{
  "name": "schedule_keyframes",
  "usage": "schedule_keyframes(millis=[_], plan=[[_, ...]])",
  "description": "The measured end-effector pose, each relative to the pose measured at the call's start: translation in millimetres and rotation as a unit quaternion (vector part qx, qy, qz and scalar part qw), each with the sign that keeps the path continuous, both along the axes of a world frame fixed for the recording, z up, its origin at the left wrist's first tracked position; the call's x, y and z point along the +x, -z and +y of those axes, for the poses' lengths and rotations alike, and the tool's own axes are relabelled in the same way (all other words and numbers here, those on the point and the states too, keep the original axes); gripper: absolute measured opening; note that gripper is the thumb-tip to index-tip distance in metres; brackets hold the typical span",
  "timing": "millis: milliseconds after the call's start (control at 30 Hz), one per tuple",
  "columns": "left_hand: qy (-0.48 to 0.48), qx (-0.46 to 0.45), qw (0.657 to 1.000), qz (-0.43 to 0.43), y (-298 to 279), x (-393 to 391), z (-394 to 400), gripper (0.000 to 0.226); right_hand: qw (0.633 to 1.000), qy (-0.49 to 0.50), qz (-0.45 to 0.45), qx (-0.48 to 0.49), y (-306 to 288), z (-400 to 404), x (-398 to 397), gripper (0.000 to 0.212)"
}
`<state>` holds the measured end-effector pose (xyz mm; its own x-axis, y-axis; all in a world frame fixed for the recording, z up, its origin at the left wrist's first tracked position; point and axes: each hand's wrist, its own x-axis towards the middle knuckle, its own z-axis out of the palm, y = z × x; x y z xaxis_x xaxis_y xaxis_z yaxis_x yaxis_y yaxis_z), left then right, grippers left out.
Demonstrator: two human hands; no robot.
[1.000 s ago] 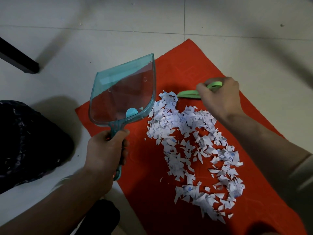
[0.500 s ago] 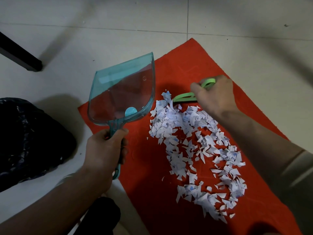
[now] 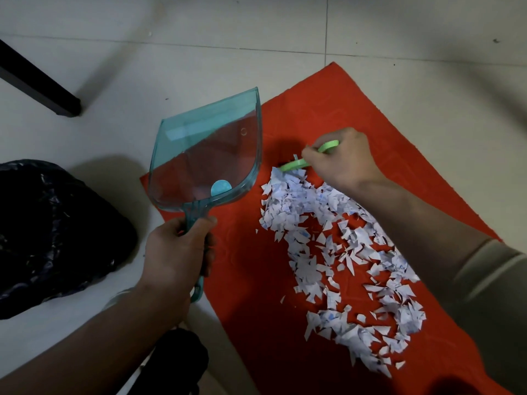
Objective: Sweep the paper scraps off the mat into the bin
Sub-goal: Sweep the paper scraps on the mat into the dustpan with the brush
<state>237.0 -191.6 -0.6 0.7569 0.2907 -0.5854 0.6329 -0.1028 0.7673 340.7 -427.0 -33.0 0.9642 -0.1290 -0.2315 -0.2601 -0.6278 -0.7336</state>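
On the red mat (image 3: pixel 385 132) | left hand (image 3: pixel 176 252) grips teal dustpan (image 3: pixel 208 158), mouth raised, ready to receive | right hand (image 3: pixel 339 158) holds green brush (image 3: pixel 293 165) behind paper scraps (image 3: pixel 336 252) to push them panward.

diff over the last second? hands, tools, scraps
The right hand has drawn the light green brush nearer, onto the far end of the white paper scraps, nudging them closer. Nothing grasped or released. The left hand still holds the clear teal plastic dustpan, empty, over the red mat.
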Motion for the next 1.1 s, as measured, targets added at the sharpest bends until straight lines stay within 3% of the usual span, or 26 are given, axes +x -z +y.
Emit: schedule_keyframes(millis=[133,267,400,600,667,767,933,1100], plan=[[-0.012,0.004,1.0,-0.003,0,0,5,0.026,0.996,0.078,-0.022,0.031,-12,-3,1,0.024],[-0.015,0.001,1.0,-0.001,-2,-2,7,0.025,0.995,0.06,-0.058,0.049,-12,8,0,0.015],[-0.016,-0.001,1.0,0.002,-3,-4,9,0.023,0.995,0.04,-0.093,0.007,2,13,4,0.013],[-0.02,-0.006,1.0,0.006,-4,-7,13,0.021,0.999,0.04,-0.029,0.002,4,0,-7,0.022],[-0.02,-0.007,1.0,0.006,-4,-8,14,0.022,0.995,0.088,-0.04,0.021,-1,-4,-9,0.026],[-0.025,-0.006,1.0,0.004,-4,-11,14,0.022,0.989,0.119,-0.081,0.037,-7,-4,-9,0.017],[-0.027,-0.012,1.0,0.001,-5,-17,12,0.023,0.992,0.088,-0.089,0.004,-2,1,-5,0.011],[-0.031,-0.014,0.999,-0.001,-7,-22,13,0.022,0.996,0.069,-0.052,-0.005,0,-4,-13,0.026]])
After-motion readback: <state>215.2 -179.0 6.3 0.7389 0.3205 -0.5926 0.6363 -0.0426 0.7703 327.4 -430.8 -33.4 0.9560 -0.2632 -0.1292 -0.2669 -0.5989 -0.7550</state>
